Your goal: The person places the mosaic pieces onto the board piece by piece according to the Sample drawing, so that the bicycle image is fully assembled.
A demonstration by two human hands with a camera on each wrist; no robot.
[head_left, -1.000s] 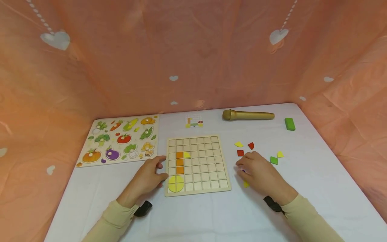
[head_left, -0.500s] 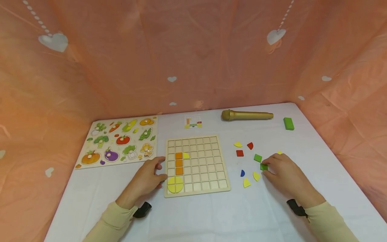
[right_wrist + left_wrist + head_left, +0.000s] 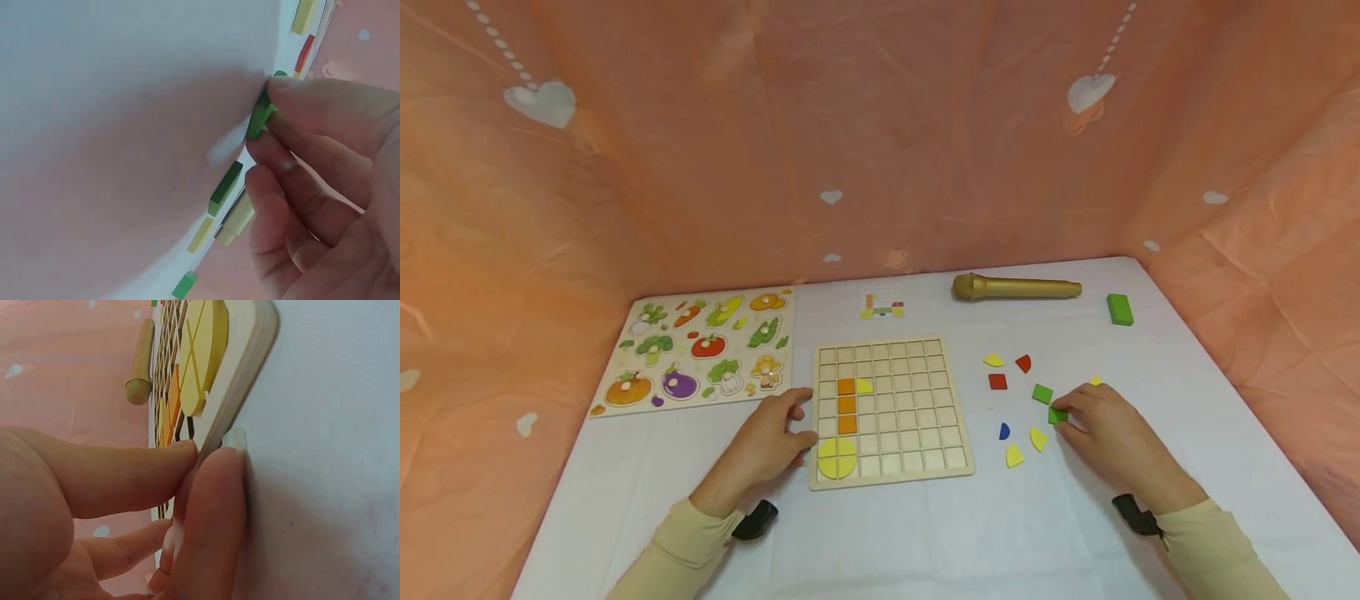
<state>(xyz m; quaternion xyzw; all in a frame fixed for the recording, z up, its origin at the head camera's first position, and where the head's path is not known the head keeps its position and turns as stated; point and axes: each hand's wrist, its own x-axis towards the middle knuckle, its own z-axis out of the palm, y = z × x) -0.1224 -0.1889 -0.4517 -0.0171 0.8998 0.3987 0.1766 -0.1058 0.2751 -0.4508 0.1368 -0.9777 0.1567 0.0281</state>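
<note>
At the wooden grid board (image 3: 917, 479), my left hand (image 3: 758, 442) has its forefinger and thumb spread along the left edge, fingertips touching the rim. The board carries a column of orange squares (image 3: 847, 405), a yellow quarter-round (image 3: 864, 387) and a yellow circle (image 3: 837, 458) of quarter pieces. To the right, my right hand (image 3: 1108, 433) pinches a green square tile (image 3: 259, 119) between thumb and fingers, low over the cloth. Another green tile (image 3: 1042, 393) lies just left of it. In the right wrist view a further green tile (image 3: 225, 189) lies beyond the fingers.
Loose around the right hand lie a blue half-round (image 3: 1004, 431), a red square (image 3: 997, 382), a red quarter (image 3: 1023, 363) and several yellow quarters (image 3: 1014, 456). Behind are a pattern card (image 3: 882, 302), gold microphone (image 3: 1017, 287), green block (image 3: 1120, 309) and vegetable puzzle (image 3: 700, 350).
My right hand has moved right from the blue piece and red square to the green tiles, then stayed at one of them. The left hand has stayed at the board's edge.
</note>
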